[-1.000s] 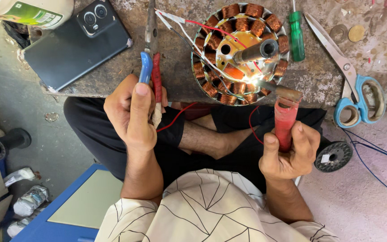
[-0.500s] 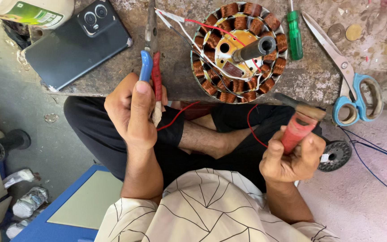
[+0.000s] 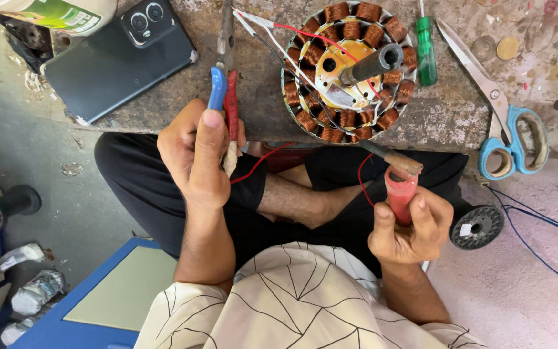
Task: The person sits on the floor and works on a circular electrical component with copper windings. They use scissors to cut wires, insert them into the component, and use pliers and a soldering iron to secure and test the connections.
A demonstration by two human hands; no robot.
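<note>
Far left: dark, glossy phone (image 3: 119, 59) lies flat on a rough, pitted stone tabletop (image 3: 259, 110), camera cluster at its far corner. Grey concrete floor (image 3: 46, 174) below; a blue-edged panel (image 3: 108, 297) near left.

Left hand (image 3: 195, 152) raised at the tabletop's near edge, fingers closed around pliers (image 3: 223, 97) with one blue and one red plastic-sleeved handle; thumb pressed along the blue one. The metal nose points far, over the tabletop. A thin red wire (image 3: 259, 161) trails from this hand.

Centre: round motor stator (image 3: 349, 70) sits on the tabletop, a ring of copper-wound coils around a yellowish hub, with a dark steel shaft standing up tilted. Red and white leads run off its far-left side.

Right hand (image 3: 411, 229) held lower, over the lap, wrapped around a red-handled soldering iron (image 3: 398, 181); its brownish tip slants up-left to just beside the stator's near rim.

Right of the stator: green-handled screwdriver (image 3: 426, 52), then blue-handled scissors (image 3: 505, 123), blades shut. A black spool (image 3: 476, 227) rests on the floor, beside the right hand.
</note>
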